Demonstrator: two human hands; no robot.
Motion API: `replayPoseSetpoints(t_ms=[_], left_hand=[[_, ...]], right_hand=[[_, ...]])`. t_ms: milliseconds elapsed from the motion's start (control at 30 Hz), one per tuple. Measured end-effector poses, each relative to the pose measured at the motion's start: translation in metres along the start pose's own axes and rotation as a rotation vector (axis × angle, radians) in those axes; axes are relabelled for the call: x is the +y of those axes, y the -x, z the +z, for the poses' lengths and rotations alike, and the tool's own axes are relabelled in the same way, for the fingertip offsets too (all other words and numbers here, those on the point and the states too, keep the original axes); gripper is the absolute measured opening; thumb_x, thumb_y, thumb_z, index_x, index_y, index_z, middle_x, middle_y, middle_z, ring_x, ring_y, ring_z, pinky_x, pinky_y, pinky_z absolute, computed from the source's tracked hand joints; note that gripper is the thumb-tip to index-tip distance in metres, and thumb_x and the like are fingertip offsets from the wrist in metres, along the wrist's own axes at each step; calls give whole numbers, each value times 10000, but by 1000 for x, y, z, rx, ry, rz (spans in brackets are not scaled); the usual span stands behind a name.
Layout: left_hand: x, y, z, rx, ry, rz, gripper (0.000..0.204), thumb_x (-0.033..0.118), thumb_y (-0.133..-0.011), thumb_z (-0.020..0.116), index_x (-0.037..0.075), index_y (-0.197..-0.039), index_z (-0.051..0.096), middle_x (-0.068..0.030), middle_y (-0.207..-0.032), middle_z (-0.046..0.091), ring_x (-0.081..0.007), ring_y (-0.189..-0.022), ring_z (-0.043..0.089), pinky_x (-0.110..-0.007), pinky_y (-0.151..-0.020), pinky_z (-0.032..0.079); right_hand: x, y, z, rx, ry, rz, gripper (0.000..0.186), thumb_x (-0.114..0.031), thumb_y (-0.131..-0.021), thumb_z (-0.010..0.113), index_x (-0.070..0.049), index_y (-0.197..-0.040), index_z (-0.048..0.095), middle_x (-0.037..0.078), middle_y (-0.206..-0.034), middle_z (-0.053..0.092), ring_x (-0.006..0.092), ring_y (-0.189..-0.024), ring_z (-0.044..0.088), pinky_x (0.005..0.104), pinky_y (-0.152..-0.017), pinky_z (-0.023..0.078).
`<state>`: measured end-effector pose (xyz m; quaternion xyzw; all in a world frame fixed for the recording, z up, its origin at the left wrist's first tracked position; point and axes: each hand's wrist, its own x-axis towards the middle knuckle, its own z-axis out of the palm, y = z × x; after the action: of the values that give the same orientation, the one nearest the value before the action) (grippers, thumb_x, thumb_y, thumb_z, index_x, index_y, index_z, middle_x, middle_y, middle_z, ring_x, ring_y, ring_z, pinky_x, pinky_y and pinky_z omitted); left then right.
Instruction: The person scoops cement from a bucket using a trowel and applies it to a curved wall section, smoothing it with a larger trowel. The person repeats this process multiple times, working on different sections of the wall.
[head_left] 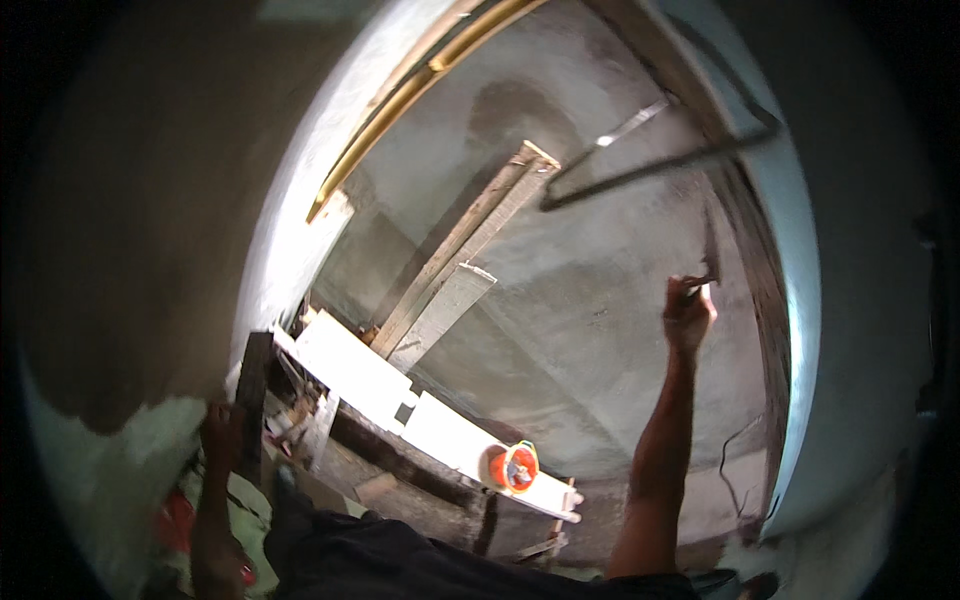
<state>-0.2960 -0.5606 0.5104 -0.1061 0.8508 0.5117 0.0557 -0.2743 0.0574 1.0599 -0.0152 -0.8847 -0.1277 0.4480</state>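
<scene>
My right arm reaches up to the grey plastered wall. In my right hand, closed around its handle, is a trowel whose thin blade shows nearly edge-on against the wall, close to the wooden frame on the right. My left hand is low at the far left, beside an upright dark wooden plank and seeming to touch it. Dim light hides how its fingers lie.
Below the wall runs a scaffold of pale boards, bearing an orange bucket. Wooden planks lean on the wall. A bent metal bar juts across at upper right. A yellow pole curves along the upper left.
</scene>
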Motion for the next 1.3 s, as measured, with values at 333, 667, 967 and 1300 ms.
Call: replayPoseSetpoints(t_ms=[333, 667, 967, 1300], left_hand=[[135, -14, 96, 24, -151, 706, 375, 341, -966, 670, -4, -1078, 573, -192, -968, 694, -326, -829, 636, -463, -737, 487], [146, -14, 235, -639, -880, 1525, 450, 290, -995, 593, 137, -1418, 614, -51, -1084, 759, -221, -803, 718, -417, -631, 513], [193, 85, 342, -1009, -967, 1046, 364, 230, -867, 791, -11, -1083, 624, -264, -1004, 722, -437, -977, 705, -481, -843, 544], [130, 163, 511, -1237, -1091, 1052, 295, 213, -905, 747, 22, -1068, 593, -204, -870, 695, -385, -785, 681, -476, -719, 523]], right_hand=[[-61, 420, -7, -682, -206, 872, 396, -425, -902, 662, -79, -1092, 640, 234, -917, 716, 454, -868, 699, 557, -772, 563], [-180, 804, -154, -1008, -60, 1703, 367, -340, -915, 598, -58, -1096, 748, 204, -1100, 747, 385, -987, 739, 479, -826, 594], [-328, 914, -213, -630, 117, 2510, 322, -298, -913, 625, -16, -1047, 703, 211, -979, 753, 410, -941, 729, 507, -834, 578], [-228, 1053, -163, -1240, -90, 2334, 361, -261, -991, 550, -96, -1311, 579, 215, -1090, 721, 413, -1007, 717, 532, -850, 572]])
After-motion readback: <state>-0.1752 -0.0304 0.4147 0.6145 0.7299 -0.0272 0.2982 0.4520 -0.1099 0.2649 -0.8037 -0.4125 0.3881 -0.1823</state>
